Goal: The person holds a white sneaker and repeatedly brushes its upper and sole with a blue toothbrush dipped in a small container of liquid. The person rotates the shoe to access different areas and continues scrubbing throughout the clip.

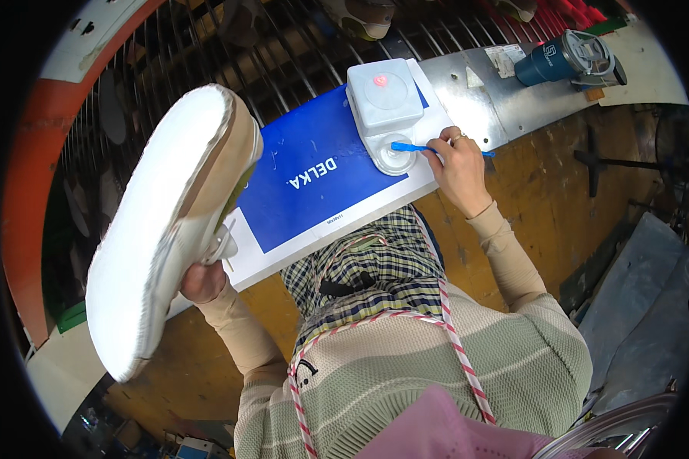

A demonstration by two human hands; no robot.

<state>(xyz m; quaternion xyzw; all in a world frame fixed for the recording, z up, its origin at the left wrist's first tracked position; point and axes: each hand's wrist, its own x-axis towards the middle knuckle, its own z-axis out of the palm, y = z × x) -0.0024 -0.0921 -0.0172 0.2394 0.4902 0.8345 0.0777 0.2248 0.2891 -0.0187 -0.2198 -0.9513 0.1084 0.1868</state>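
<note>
My left hand (204, 283) is closed round the upper of a shoe (155, 222), partly hidden behind it. The shoe is tipped on its side, its broad white sole facing up and its beige sidewall toward the board. In my right hand (462, 168) a thin blue brush (415, 148) is pinched between thumb and fingers. Its tip reaches into the small round white dish (383, 164) at the foot of a white plastic dispenser (385, 96) with a pink heart on its lid. I cannot make out what the dish holds.
The dispenser stands on a blue-and-white box lid or board (302, 187) across my lap. A metal plate (478, 103) carries a dark teal tumbler (547, 65) at the far right. Beyond runs a rack of metal rollers (283, 57) with more shoes (364, 17). An orange frame (23, 199) borders the left.
</note>
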